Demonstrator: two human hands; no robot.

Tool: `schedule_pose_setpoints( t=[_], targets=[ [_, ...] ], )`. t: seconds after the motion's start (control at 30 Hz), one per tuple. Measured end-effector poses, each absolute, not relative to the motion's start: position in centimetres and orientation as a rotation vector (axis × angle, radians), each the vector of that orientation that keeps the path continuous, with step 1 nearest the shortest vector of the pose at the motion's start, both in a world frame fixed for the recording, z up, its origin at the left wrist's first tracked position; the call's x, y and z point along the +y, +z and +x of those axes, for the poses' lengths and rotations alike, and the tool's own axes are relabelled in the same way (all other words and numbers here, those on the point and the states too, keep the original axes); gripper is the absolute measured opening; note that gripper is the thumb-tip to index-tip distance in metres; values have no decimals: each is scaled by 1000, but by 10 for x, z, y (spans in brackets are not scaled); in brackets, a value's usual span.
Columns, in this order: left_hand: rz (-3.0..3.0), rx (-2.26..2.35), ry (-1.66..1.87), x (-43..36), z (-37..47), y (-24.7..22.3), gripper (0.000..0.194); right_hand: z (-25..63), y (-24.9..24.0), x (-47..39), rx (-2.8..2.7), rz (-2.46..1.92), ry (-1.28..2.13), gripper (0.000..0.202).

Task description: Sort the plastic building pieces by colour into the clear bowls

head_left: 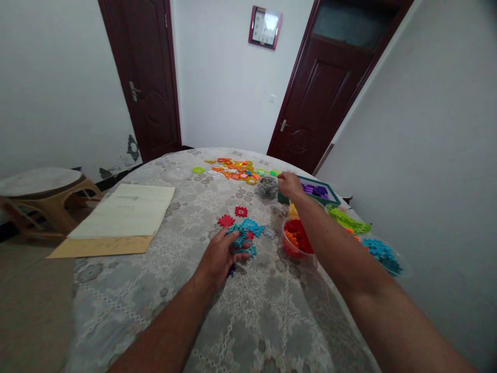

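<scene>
While a cluster of teal toothed plastic pieces (237, 237) is clamped between the thumb and fingers of the left hand (222, 254), just above the patterned grey tablecloth (240, 321), the right hand (290, 185) is extended across the table. Its fingers are curled beside a heap of grey plastic pieces (267, 186) in a clear round bowl; whether anything is pinched there cannot be told.

Around the held cluster, a red square windowed piece (241, 211), a solid red toothed piece (225, 220), a bright blue toothed piece (255, 227) and a grey toothed piece (269, 232) are laid out.

Under the right forearm, a clear plastic tub (290, 252) is filled with red and orange pieces. Beyond it, purple pieces (319, 191) are contained in a dark green-rimmed box (330, 187). Lime green pieces (353, 223) and blue pieces (382, 255) are heaped along the right edge.

Orange and yellow pieces (235, 173) are scattered farther back, and a pale paper sheet (122, 212) is placed at the left.
</scene>
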State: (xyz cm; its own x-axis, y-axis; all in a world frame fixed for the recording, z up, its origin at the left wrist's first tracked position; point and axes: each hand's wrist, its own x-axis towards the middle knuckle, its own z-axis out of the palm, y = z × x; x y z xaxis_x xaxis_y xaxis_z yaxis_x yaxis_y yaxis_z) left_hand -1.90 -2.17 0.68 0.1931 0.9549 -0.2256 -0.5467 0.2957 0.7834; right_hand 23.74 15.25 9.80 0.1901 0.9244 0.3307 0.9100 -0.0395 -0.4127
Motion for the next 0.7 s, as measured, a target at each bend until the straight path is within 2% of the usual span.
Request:
schedule_pose_setpoints(
  t=[0.1,0.23,0.4,0.57,0.7],
  targets=[
    [581,774,1143,-22,-19,9,21,242,101,142,-1758,-1922,72,37],
    [521,757,1137,-22,-19,9,28,243,109,114,-1850,-1895,192,31],
    [574,698,1172,-23,-19,8,25,231,118,67,-2170,-1762,421,24],
    [565,744,1173,-22,-18,5,26,224,122,68,-2389,-1758,-42,28],
    [564,746,1174,-22,-19,6,26,225,114,108,-2391,-1813,-88,29]
  ],
)
